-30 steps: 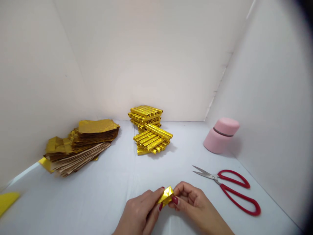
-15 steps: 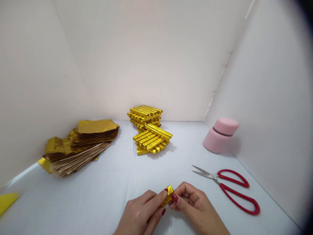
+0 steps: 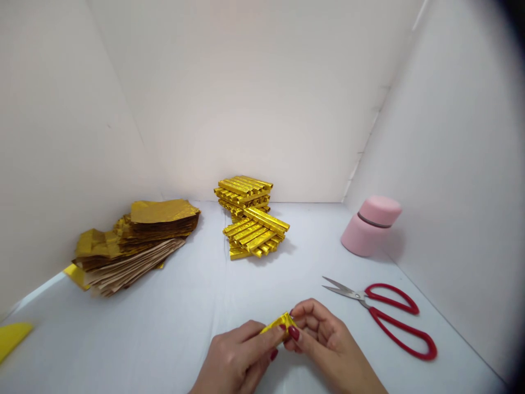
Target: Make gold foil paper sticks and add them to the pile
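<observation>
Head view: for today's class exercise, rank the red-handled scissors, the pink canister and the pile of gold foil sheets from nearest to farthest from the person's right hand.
From the right hand, which pinches a gold foil piece:
1. Red-handled scissors, just to its right.
2. Pink canister, farther back on the right.
3. Pile of gold foil sheets, far off on the left.

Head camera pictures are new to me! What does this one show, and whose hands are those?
A person wears a camera on their head, so this picture shows what they see when they look down. Those are their own bare hands. The left hand and right hand pinch a small folded gold foil piece between them. On the white surface lie a stack of folded gold sticks, a pile of gold and tan sheets, a pink round container, red-handled scissors and a yellow piece.
</observation>
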A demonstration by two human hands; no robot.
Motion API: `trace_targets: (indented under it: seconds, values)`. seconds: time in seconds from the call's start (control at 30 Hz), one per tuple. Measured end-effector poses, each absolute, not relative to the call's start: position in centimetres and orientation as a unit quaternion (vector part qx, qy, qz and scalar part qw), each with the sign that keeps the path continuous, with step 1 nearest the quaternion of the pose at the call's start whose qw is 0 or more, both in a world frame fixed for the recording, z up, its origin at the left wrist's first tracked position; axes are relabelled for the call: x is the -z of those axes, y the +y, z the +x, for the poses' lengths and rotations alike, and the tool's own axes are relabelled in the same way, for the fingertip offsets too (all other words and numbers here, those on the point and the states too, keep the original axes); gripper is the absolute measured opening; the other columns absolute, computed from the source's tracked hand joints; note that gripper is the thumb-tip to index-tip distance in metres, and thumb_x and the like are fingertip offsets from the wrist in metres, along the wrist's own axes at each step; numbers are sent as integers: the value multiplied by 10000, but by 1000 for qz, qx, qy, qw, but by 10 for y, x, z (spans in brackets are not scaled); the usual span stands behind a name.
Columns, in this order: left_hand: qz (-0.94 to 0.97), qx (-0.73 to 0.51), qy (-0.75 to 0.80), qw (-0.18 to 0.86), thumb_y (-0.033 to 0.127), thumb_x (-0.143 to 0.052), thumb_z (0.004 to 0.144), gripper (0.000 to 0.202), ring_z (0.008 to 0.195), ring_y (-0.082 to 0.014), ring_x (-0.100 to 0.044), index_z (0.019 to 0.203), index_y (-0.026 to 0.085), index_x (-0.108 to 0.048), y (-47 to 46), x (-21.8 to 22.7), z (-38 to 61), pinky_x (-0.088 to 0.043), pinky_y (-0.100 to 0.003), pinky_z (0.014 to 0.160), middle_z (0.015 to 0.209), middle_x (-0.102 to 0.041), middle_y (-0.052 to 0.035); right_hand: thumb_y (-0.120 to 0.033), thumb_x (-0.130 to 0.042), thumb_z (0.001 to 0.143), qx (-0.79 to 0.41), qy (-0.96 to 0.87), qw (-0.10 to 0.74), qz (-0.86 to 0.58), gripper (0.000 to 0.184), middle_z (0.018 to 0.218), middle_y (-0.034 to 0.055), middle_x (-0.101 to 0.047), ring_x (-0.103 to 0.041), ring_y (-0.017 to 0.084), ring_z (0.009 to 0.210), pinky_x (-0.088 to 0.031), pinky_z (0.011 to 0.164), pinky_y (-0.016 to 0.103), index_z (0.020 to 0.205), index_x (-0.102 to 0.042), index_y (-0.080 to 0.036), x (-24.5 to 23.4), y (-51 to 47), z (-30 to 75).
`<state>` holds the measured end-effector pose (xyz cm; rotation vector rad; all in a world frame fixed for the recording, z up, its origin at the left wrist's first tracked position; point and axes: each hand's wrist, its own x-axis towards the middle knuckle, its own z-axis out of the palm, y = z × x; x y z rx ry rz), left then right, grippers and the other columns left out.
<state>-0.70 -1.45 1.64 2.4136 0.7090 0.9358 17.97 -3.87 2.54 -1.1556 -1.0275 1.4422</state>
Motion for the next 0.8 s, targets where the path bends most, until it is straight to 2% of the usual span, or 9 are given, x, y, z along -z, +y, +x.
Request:
trace_targets:
  seconds: [0.1, 0.17, 0.3, 0.5, 0.6, 0.7, 0.8]
  values:
    - [874, -343, 249, 237, 113, -380, 906, 387, 756, -141, -658, 1264, 232, -468, -14, -17, -6, -523, -195, 659, 909, -668, -77, -468, -706, 689, -587, -437, 496, -468, 408, 713, 9, -636, -603, 171, 678, -459, 660, 303, 972, -558, -215, -24, -39, 179]
    - [877, -338, 244, 239, 137, -384, 920, 373, 783, -146, -663, 1276, 230, -446, -15, -18, -6, -522, -197, 679, 925, -679, -75, -460, -688, 711, -588, -450, 487, -464, 412, 738, 21, -641, -611, 186, 719, -469, 689, 320, 1016, -568, -210, -23, -40, 179]
    - [875, -336, 264, 228, 209, -416, 931, 363, 738, -140, -670, 1293, 241, -405, -16, -20, -6, -516, -181, 667, 888, -697, -43, -451, -650, 748, -573, -491, 462, -465, 291, 771, 44, -657, -607, 193, 733, -480, 710, 326, 878, -622, -192, -22, -40, 181]
    - [873, -330, 255, 253, 210, -417, 928, 373, 750, -137, -665, 1297, 258, -397, -16, -19, -8, -513, -184, 672, 906, -693, -31, -469, -644, 745, -559, -500, 469, -466, 300, 733, 33, -643, -606, 199, 737, -479, 674, 304, 855, -630, -190, -24, -40, 181]
    - [866, -345, 255, 257, 203, -470, 901, 423, 827, -148, -656, 1311, 262, -384, -14, -20, -10, -514, -207, 720, 993, -677, -46, -469, -662, 735, -560, -454, 496, -484, 300, 731, 23, -646, -597, 175, 697, -471, 658, 283, 844, -620, -193, -27, -38, 182]
    - [829, -381, 311, 265, 194, -536, 871, 405, 812, -141, -650, 1264, 248, -451, -12, -21, -13, -513, -206, 718, 975, -669, -46, -479, -666, 729, -531, -417, 520, -524, 305, 704, 6, -632, -572, 149, 619, -452, 605, 260, 825, -615, -194, -30, -33, 185]
    - [784, -408, 351, 309, 189, -569, 855, 246, 784, -138, -645, 1099, 217, -574, -10, -21, -13, -518, -203, 700, 912, -670, -40, -490, -655, 727, -498, -440, 509, -547, 302, 730, 15, -634, -590, 173, 657, -466, 610, 272, 817, -611, -205, -31, -31, 189]
